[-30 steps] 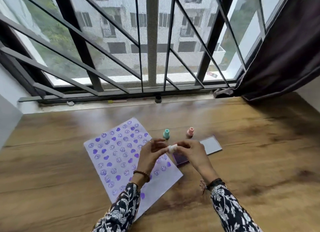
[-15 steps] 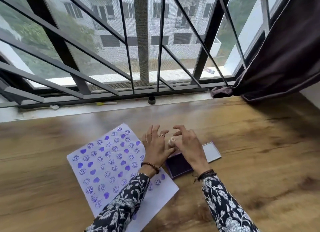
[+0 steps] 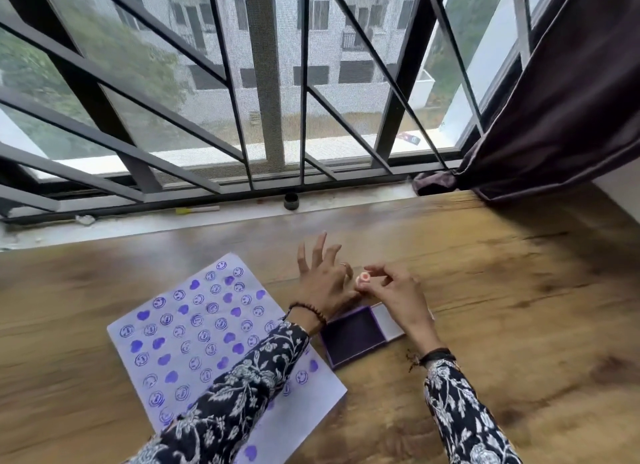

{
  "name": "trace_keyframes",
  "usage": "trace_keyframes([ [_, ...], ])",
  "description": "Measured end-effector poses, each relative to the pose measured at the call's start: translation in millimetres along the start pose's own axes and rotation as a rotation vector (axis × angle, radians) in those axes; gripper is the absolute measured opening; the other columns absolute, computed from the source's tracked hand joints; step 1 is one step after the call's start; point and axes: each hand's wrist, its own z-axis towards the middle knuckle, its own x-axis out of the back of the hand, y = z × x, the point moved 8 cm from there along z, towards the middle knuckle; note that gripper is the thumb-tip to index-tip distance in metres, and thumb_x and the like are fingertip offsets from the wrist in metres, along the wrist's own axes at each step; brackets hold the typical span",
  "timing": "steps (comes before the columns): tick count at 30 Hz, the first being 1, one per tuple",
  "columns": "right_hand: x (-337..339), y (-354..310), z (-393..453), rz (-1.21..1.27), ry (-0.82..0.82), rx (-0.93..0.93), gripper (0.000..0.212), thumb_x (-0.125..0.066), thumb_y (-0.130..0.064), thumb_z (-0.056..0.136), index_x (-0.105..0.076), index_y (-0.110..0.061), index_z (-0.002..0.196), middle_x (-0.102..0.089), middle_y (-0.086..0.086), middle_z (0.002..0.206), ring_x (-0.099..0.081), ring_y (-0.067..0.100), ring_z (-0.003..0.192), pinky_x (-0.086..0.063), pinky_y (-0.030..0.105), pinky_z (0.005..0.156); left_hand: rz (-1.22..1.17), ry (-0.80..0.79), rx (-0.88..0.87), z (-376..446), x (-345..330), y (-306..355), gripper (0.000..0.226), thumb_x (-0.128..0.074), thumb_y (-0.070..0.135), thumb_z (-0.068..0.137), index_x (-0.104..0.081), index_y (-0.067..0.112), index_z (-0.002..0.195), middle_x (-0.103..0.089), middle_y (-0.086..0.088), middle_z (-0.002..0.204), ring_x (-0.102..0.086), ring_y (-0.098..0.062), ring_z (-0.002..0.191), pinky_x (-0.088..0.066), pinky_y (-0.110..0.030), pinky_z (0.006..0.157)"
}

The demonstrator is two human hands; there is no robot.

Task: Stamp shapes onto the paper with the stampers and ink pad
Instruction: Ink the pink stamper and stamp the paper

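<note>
stamper pinched in right hand; left hand splayed beside it; ink pad underneath

A wooden bench meets a pale window sill. On the sill stands a small black pot, with a yellow-and-white pen to its left. Dark window bars rise above the sill, and a dark curtain hangs at its right end.

**Paper nearly filled, pad open**

The white paper lies skewed at the left, covered in purple hearts and smiley faces. The purple ink pad lies open just right of it. A pink stamper is held just beyond the pad, round face up.
</note>
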Motion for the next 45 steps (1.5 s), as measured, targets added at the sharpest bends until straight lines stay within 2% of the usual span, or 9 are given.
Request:
trace_keyframes([
  [8, 7, 1, -9, 0.202, 0.062, 0.004, 0.013, -0.075, -0.027, 0.073, -0.071, -0.024, 0.085, -0.072, -0.008, 0.079, -0.061, 0.008, 0.071, -0.047, 0.015, 0.066, -0.105, 0.051, 0.016, -8, 16, 4, 0.032, -0.056, 0.056, 0.076, -0.067, 0.032, 0.095, -0.041, 0.006, 0.142, 0.000, -0.021, 0.143, 0.021, -0.046, 0.103],
  [13, 17, -14, -25, 0.581, 0.050, -0.031, 0.012, -0.068, -0.021, 0.078, -0.067, -0.023, 0.090, -0.071, -0.001, 0.084, -0.063, 0.010, 0.081, -0.051, 0.017, 0.069, -0.514, 0.132, 0.151, -31, 59, 2, 0.028, -0.070, 0.048, 0.068, -0.068, 0.036, 0.092, -0.057, 0.014, 0.124, -0.021, -0.012, 0.137, 0.011, -0.045, 0.109],
  [20, -8, -48, -62, 0.697, -0.022, -0.012, 0.028, -0.057, -0.042, 0.077, -0.068, -0.019, 0.088, -0.074, -0.007, 0.082, -0.064, 0.008, 0.079, -0.051, 0.019, 0.068, -0.813, 0.265, 0.273, -85, 94, 2, 0.019, -0.068, 0.039, 0.068, -0.067, 0.030, 0.085, -0.073, 0.015, 0.087, -0.061, 0.004, 0.087, -0.019, -0.044, 0.107],
  [24, -29, -45, -82, 1.002, -0.020, -0.241, 0.032, -0.053, -0.042, 0.076, -0.072, -0.016, 0.073, -0.065, -0.005, 0.062, -0.054, 0.004, 0.054, -0.044, 0.014, 0.047, -0.826, 0.358, 0.225, -109, 105, 5, 0.013, -0.072, 0.024, 0.074, -0.068, 0.028, 0.086, -0.074, 0.012, 0.088, -0.055, 0.020, 0.085, -0.015, -0.014, 0.093],
  [29, -45, -35, -110, 1.315, -0.091, -0.506, 0.031, -0.047, -0.023, 0.092, -0.067, -0.009, 0.074, -0.062, 0.001, 0.052, -0.058, 0.009, 0.046, -0.050, 0.018, 0.043, -0.909, 0.277, 0.343, -137, 85, -12, 0.013, -0.068, 0.037, 0.065, -0.061, 0.043, 0.074, -0.068, 0.023, 0.081, -0.064, -0.002, 0.092, -0.034, -0.047, 0.103],
  [32, -48, -22, -119, 1.372, -0.104, -0.603, 0.021, -0.043, -0.018, 0.094, -0.059, -0.006, 0.087, -0.065, 0.004, 0.055, -0.060, 0.011, 0.045, -0.052, 0.019, 0.044, -1.029, 0.178, 0.366, -150, 63, -18, 0.015, -0.068, 0.020, 0.075, -0.063, 0.033, 0.078, -0.070, 0.008, 0.083, -0.061, 0.003, 0.074, -0.048, -0.023, 0.081],
  [36, -34, 4, -118, 1.144, 0.001, -0.541, 0.019, -0.045, -0.007, 0.092, -0.061, -0.010, 0.083, -0.066, 0.006, 0.067, -0.062, 0.009, 0.053, -0.053, 0.017, 0.049, -0.999, 0.068, 0.368, -152, 41, -20, 0.008, -0.064, 0.018, 0.081, -0.061, 0.023, 0.086, -0.066, 0.003, 0.089, -0.058, -0.005, 0.069, -0.043, -0.009, 0.062],
  [41, -3, 1, -115, 0.286, 0.116, -0.220, 0.009, -0.070, -0.014, 0.079, -0.064, -0.020, 0.076, -0.069, 0.010, 0.083, -0.064, 0.018, 0.075, -0.049, 0.018, 0.067, -0.922, -0.020, 0.361, -143, 22, -21, 0.011, -0.062, 0.024, 0.082, -0.060, 0.019, 0.091, -0.057, 0.007, 0.059, -0.048, 0.002, 0.043, -0.035, -0.006, 0.044],
  [45, -8, -23, -117, -0.151, 0.126, 0.036, 0.008, -0.066, -0.023, 0.083, -0.061, -0.026, 0.077, -0.062, -0.002, 0.082, -0.059, 0.009, 0.071, -0.042, 0.014, 0.060, -0.852, -0.053, 0.330, -134, 13, -19, 0.010, -0.060, 0.025, 0.083, -0.057, 0.020, 0.090, -0.062, 0.000, 0.079, -0.048, -0.011, 0.047, -0.043, -0.023, 0.057],
])
